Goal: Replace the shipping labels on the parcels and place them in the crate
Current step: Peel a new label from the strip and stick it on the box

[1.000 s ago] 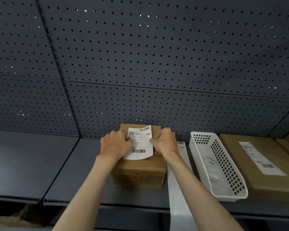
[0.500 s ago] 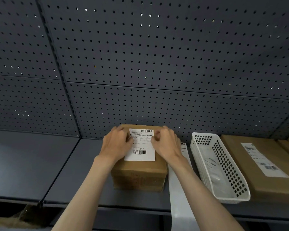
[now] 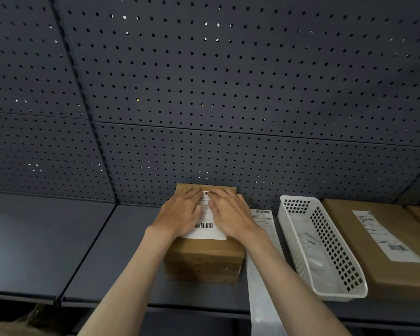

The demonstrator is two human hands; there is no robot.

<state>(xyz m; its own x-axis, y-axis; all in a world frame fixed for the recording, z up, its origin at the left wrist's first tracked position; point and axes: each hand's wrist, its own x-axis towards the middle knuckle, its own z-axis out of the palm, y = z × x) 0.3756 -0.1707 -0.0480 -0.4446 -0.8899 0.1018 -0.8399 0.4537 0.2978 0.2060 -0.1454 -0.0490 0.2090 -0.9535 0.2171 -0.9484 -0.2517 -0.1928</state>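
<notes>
Nearest the camera, two bare forearms reach forward over the front edge of the dark grey shelf (image 3: 46, 251). Follow them up and there's the cardboard parcel (image 3: 204, 260), sitting on the shelf with its back edge close to the wall. Both hands are on top of it, side by side. The left hand (image 3: 179, 215) lies flat, fingers straight and pointing away, pressing down on the left part of the white shipping label (image 3: 205, 229). The right hand (image 3: 230, 214) does the same on the right part, fingers straight and laid flat. Neither hand pinches anything; both are spread palm-down. The label lies flat on the parcel's top face, directly under the two hands, its barcode and bottom edge showing in the gap between and just below them.

Just right of the parcel, a long strip of label backing (image 3: 262, 263) runs along the shelf and hangs over its front edge, printed labels at its far end. Right again stands a white perforated plastic crate (image 3: 337, 270), with what looks like a pale flat packet inside. Beyond that, at the right edge, lies a flat brown parcel (image 3: 349, 241) bearing its own white label (image 3: 386, 236).

Behind everything rises the dark pegboard wall (image 3: 228, 81).
</notes>
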